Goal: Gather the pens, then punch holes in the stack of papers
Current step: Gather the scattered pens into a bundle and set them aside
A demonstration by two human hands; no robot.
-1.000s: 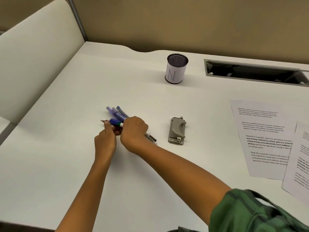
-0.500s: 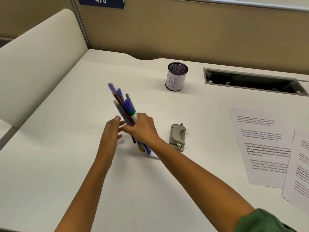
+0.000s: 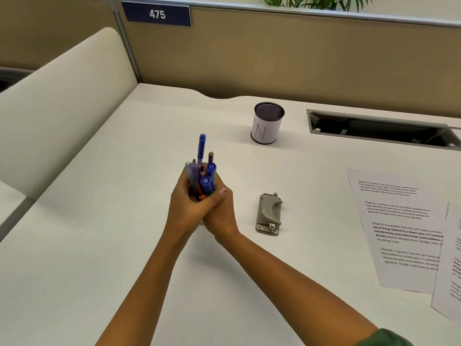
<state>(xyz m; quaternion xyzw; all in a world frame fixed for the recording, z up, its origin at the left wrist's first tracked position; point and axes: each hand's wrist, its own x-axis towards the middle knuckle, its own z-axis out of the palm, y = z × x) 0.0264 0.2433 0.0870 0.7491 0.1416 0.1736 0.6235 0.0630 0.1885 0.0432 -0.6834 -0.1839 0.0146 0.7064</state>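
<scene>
Both hands wrapped round a bundle of pens, held upright over the middle of the bench.

The left hand (image 3: 185, 208) and the right hand (image 3: 219, 216) press together, fingers closed about the lower part of the pens (image 3: 204, 176), whose blue and purple caps stick up above the knuckles, one blue pen standing taller than the rest. Just to the right of the hands a grey hole punch (image 3: 269, 214) lies flat on the white bench (image 3: 99, 245), apart from them. Further toward the back edge stands a mesh pen cup (image 3: 267, 126) wrapped in white paper with letters on it. Near the right edge lie printed papers (image 3: 404, 231), loosely overlapping, one sheet partly covering another. A cable tray opening (image 3: 379, 128) is cut into the bench near its back right corner. On the partition behind hangs a blue sign (image 3: 157, 15) reading 475.
</scene>
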